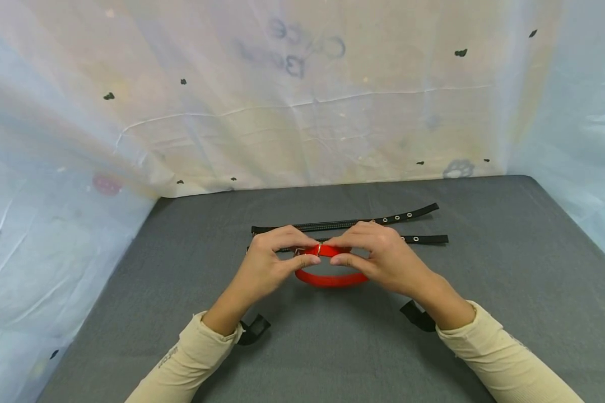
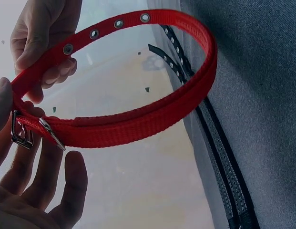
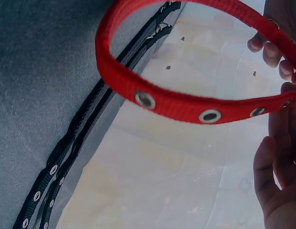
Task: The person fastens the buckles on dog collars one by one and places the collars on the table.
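Both hands hold a red collar [image 1: 333,279] bent into a loop above the table. My left hand [image 1: 267,258] pinches its buckle end between thumb and fingers. In the left wrist view, a metal buckle [image 2: 22,130] and a metal ring [image 2: 51,133] show at that end. My right hand [image 1: 383,254] pinches the strap just beside it, where the two ends meet. Metal eyelets [image 3: 210,116] line the strap in the right wrist view. Behind the hands lie two black collars [image 1: 333,225] with eyelets, side by side; the hands partly cover the nearer one.
A grey cloth-covered table [image 1: 333,347] spreads under the hands. Pale plastic sheeting [image 1: 302,140] with dark marks hangs behind it and at both sides. Black straps [image 1: 254,329] hang at both wrists.
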The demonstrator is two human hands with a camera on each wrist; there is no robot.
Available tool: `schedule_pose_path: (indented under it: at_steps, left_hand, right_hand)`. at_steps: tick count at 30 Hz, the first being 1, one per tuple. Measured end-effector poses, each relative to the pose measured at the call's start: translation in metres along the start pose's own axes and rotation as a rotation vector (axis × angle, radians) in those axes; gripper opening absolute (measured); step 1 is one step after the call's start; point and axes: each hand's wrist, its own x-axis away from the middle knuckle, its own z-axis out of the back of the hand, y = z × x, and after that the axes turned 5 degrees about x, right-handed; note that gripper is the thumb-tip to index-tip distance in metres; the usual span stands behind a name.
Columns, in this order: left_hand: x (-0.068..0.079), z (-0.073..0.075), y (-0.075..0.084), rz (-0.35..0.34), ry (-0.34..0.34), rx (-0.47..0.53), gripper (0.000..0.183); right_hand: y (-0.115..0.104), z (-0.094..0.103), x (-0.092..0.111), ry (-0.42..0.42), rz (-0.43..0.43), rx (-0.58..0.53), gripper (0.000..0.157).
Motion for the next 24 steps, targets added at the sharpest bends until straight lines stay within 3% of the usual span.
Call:
schedule_pose_path:
  at_steps: [9, 24]
  left_hand:
    - [0.0, -0.0017, -0.0013, -0.05, 0.035, 0.015, 0.019]
    - [0.0006, -0.0029, -0.0004, 0.024, 0.115, 0.044, 0.021]
  right_hand:
    - [-0.0033, -0.0033, -0.0002, 0.015, -0.026, -0.042, 0.028]
    - [-0.0072, -0.0029, -0.0004, 0.027, -0.063, -0.003, 0.024]
